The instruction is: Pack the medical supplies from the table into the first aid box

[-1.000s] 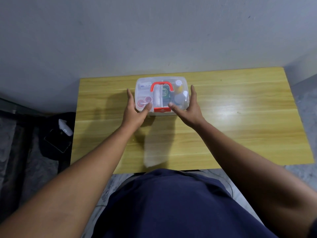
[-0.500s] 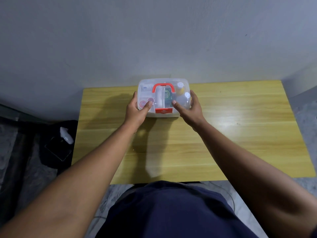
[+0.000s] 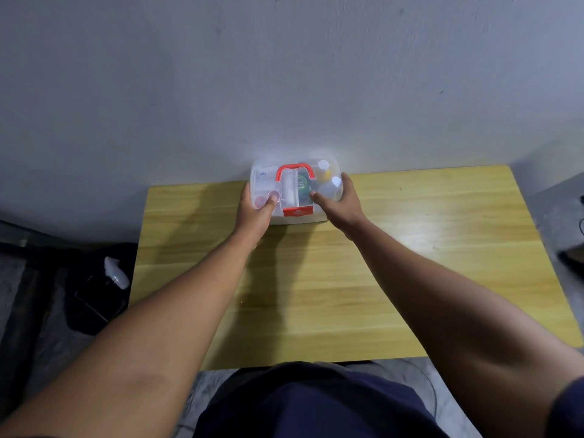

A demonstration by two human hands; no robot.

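Observation:
A clear plastic first aid box with a red handle and red front latch stands at the far edge of the yellow wooden table, against the wall. Its lid is down, and bottles, a white roll and small round tins show through it. My left hand grips the box's left side with the thumb on the lid. On the right side, my right hand holds the box the same way.
The grey wall rises directly behind the box. Left of the table, on the floor, lie a dark bag and a white spray bottle. Cables and a dark object sit at the right edge.
Both hands have pushed the box away from me across the table until it reached the far edge by the wall. The grip on its sides is unchanged.

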